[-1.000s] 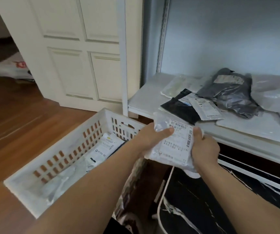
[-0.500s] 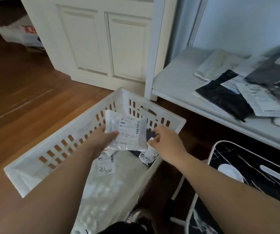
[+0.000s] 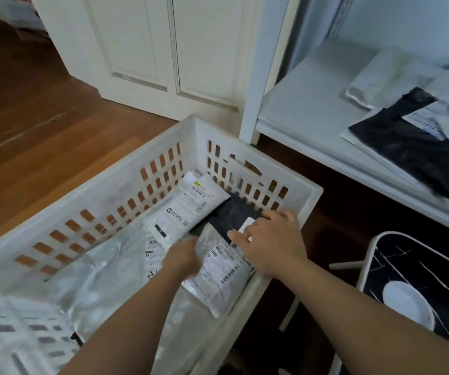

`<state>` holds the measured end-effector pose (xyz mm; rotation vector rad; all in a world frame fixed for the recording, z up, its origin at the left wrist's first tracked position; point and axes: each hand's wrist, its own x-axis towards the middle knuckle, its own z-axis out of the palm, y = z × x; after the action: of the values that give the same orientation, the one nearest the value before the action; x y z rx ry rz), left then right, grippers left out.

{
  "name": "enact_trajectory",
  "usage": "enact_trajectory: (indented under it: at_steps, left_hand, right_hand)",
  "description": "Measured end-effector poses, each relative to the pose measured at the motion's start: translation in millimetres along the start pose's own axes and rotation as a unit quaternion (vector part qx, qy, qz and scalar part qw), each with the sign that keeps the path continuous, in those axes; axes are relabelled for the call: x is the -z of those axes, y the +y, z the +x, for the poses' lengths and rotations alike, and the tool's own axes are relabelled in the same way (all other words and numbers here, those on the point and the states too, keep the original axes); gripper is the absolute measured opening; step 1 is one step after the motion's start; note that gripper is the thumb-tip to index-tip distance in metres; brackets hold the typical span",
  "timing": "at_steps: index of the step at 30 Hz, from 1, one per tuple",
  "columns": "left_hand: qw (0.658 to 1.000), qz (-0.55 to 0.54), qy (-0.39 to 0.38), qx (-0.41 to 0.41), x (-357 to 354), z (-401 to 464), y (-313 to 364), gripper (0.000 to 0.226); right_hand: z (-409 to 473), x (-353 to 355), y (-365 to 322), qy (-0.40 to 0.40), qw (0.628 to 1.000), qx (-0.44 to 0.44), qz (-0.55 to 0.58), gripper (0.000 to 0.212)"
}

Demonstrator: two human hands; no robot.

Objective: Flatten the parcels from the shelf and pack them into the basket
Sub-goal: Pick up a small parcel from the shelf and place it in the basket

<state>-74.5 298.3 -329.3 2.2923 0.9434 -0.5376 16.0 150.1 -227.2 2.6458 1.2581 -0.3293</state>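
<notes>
A white slotted basket (image 3: 247, 151) stands on the floor below me. A small white labelled parcel (image 3: 219, 274) lies inside it against the right wall. My left hand (image 3: 182, 259), blurred, has its fingers curled on that parcel's left edge. My right hand (image 3: 272, 243) rests flat with fingers spread over its upper right corner and a dark parcel (image 3: 231, 211). A long white parcel (image 3: 191, 205) and a big clear bag (image 3: 104, 282) also lie in the basket. On the white shelf (image 3: 299, 109) at the right remain a black parcel (image 3: 412, 158) and a pale parcel (image 3: 375, 82).
A white panelled door (image 3: 169, 50) stands behind the basket, with the shelf's upright post (image 3: 266, 63) beside it. Wooden floor (image 3: 28, 131) stretches to the left. A black marble-patterned rack with a white frame (image 3: 421, 280) sits low at the right, close to my right arm.
Both hands carried the small white parcel from in front of the shelf down into the basket. It now lies on the other parcels, and my right hand has let go and spread flat.
</notes>
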Motion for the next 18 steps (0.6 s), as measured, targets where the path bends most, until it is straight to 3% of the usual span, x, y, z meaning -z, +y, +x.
enact_trajectory:
  at_steps: [2,3,5,7,18]
  left_hand:
    - [0.992,0.123,0.019,-0.009,-13.1,-4.5,-1.9,0.102]
    - [0.983,0.176,0.027,-0.041,-18.5,-7.4,-1.0,0.109]
    - [0.959,0.251,0.014,-0.133,-28.6,-9.5,3.0,0.101]
    - [0.943,0.277,-0.034,-0.182,-39.0,-8.7,6.1,0.092]
    - [0.931,0.307,-0.140,-0.139,-46.9,-4.7,16.8,0.092]
  right_hand:
    - [-0.6,-1.9,-1.9,0.004,1.000,-0.004,-0.011,0.110]
    - [-1.0,-2.0,-2.1,0.005,1.000,-0.012,-0.012,0.103]
    - [-1.1,-1.6,-2.4,0.008,0.999,-0.035,0.004,0.080]
    - [-1.9,-1.2,-3.5,-0.003,0.999,-0.047,0.017,0.074]
    - [-0.2,-1.4,-1.1,0.000,0.998,-0.046,0.038,0.073]
